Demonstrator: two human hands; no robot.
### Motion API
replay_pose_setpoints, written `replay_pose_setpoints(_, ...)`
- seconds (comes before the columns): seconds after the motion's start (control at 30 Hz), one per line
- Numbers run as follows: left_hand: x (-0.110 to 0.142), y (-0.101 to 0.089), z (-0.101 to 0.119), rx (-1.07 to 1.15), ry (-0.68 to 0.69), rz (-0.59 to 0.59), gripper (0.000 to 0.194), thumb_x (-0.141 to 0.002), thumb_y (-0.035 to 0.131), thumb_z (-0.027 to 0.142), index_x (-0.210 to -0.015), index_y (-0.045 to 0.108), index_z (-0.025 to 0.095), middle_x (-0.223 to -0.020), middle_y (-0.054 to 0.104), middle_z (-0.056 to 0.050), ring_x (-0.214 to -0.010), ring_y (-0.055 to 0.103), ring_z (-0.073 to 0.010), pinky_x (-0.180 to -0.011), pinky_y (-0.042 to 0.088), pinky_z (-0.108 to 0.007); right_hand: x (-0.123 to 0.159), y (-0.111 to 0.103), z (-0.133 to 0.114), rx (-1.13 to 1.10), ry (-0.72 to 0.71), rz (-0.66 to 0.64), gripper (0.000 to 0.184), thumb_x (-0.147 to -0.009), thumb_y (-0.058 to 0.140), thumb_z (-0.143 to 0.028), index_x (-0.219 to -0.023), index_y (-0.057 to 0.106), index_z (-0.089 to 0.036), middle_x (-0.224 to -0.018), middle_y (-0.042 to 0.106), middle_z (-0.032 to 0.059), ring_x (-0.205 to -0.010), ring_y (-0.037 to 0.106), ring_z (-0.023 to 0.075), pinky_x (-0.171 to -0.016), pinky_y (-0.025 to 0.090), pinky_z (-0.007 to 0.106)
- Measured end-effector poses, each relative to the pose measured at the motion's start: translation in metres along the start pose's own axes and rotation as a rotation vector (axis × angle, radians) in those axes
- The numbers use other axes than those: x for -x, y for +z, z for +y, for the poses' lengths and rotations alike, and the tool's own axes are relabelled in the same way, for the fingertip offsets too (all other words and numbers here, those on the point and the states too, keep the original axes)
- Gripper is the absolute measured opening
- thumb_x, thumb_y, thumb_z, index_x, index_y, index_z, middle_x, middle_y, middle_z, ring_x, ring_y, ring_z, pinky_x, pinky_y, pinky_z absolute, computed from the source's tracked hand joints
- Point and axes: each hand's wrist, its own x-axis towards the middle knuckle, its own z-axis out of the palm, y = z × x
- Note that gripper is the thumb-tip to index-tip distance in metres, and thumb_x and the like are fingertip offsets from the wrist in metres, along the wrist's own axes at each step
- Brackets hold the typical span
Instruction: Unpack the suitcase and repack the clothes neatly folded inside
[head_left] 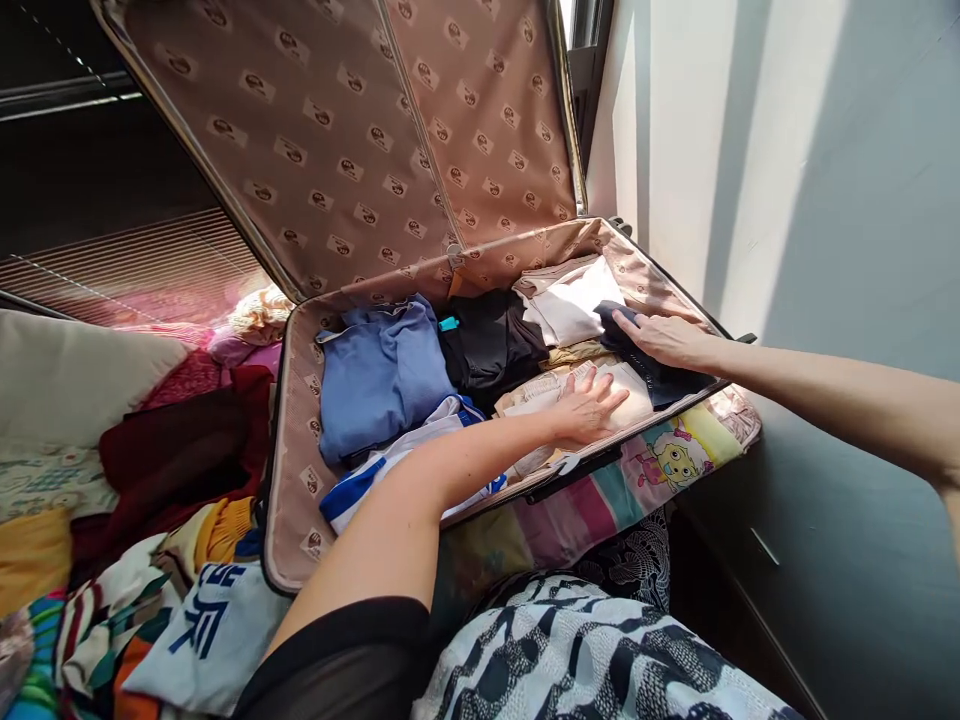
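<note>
A large open suitcase point(283, 470) with pink patterned lining holds folded clothes. My left hand point(589, 405) lies flat on a cream folded garment point(630, 385), its fingers spread. At the right end of the case, my right hand point(664, 340) is closed on a dark navy garment point(660, 380); some of its fingers are hidden. A white folded garment point(574, 305) lies just behind that hand. Black clothing point(491, 340) with a small turquoise piece rests in the middle, beside blue folded clothing point(382, 370). In front of those, a white-and-blue garment point(360, 490) is partly covered by my left forearm.
The suitcase lid point(360, 140) stands raised at the back. A pale wall point(825, 230) rises close on the right. Piled clothes point(180, 590) and a white pillow point(75, 375) lie to the left. Under the case is a colourful cartoon-printed cloth point(667, 460).
</note>
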Motion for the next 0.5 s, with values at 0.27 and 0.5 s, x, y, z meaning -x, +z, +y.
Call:
replay_pose_setpoints(0.27,-0.010,0.001,0.003,0.041,-0.030,-0.059,0.092,-0.099,0.056,0.067,-0.177,0.024,0.031,-0.185,0.011,-0.016,-0.169,0.001,-0.0506,-0.125,0.015,-0.083,-0.007,0.017,-0.039,0.168,0.063,-0.182,0.071,-0.099,0.035,-0.006,-0.169,0.036,-0.001,-0.145,0.054,0.0391,-0.127,0.064,0.0444,-0.097,0.056,0.060)
replay_pose_setpoints(0.5,-0.006,-0.008,0.006,0.062,-0.030,-0.098,0.096,-0.097,0.063,0.060,-0.178,0.022,0.029,-0.186,0.006,-0.014,-0.169,-0.004,-0.0503,-0.125,0.013,-0.084,-0.022,0.019,-0.025,-0.067,0.173,-0.216,0.129,-0.078,0.082,-0.040,-0.180,0.005,-0.020,-0.165,0.038,0.0292,-0.144,0.051,0.0501,-0.109,0.053,0.058)
